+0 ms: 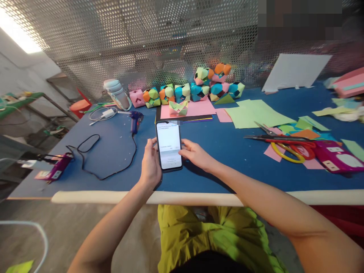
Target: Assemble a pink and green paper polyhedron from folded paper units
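A black smartphone [168,146] with a lit white screen is held above the blue table [113,151], near its front edge. My left hand [150,165] grips the phone's left side, fingers wrapped round its edge. My right hand [195,153] is at the phone's right side, thumb reaching onto the screen and the other fingers curled at its edge. Behind the phone lie pink paper sheets [196,108] with a small folded paper boat [178,107] on them.
A row of coloured origami balls [196,89] lines the back by a perforated metal screen. A blue glue gun [136,120] with a black cable lies to the left. Scissors [284,146], green paper sheets [256,112] and magenta boxes [338,157] sit at right.
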`<state>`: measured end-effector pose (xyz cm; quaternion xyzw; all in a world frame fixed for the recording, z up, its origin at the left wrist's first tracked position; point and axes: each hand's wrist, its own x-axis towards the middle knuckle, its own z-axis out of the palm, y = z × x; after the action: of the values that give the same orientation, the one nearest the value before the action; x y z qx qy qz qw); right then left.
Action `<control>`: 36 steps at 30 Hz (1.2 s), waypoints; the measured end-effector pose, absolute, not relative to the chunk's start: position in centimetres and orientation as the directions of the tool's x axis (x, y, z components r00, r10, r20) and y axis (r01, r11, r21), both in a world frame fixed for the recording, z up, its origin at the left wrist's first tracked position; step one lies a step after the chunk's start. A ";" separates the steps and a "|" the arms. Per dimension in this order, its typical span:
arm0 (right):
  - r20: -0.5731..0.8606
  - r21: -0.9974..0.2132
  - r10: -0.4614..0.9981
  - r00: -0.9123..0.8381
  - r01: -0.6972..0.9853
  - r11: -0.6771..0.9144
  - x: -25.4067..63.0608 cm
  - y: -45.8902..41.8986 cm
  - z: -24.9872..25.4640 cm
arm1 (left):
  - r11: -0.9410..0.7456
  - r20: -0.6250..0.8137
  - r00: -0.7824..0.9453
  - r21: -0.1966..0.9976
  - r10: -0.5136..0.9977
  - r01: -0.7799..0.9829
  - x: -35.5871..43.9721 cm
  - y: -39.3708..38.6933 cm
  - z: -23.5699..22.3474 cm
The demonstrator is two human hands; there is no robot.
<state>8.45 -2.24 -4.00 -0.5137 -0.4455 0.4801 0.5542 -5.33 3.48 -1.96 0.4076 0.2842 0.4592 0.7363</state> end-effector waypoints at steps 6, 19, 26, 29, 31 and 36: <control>-0.002 -1.000 0.986 0.164 -0.026 0.002 8.5 -2.4 -3.7 | 0.243 -0.034 0.418 0.855 0.908 -0.459 -5.4 3.6 -2.2; 0.063 -0.998 0.973 0.220 0.039 0.056 8.6 -2.4 -3.8 | 0.249 -0.037 0.423 0.853 0.905 -0.459 -5.4 3.5 -2.0; 0.078 -0.995 0.957 0.278 -0.043 0.094 8.9 -2.4 -3.1 | 0.261 -0.051 0.421 0.849 0.906 -0.459 -5.3 3.4 -2.1; 0.093 -0.992 0.947 0.306 -0.057 0.115 9.0 -2.4 -2.9 | 0.272 -0.057 0.439 0.854 0.897 -0.443 -5.3 3.4 -2.1; 0.101 -0.990 0.943 0.317 -0.061 0.127 9.1 -2.3 -3.0 | 0.269 -0.057 0.445 0.861 0.894 -0.430 -5.3 3.4 -2.0; 0.101 -0.988 0.943 0.318 -0.082 0.133 9.3 -2.3 -2.9 | 0.253 -0.051 0.457 0.884 0.888 -0.394 -5.3 3.3 -2.0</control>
<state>9.34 -2.26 -2.94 -0.5161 -0.4170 0.4086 0.6267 -5.29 3.32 -1.98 0.4298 0.2877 0.4345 0.7374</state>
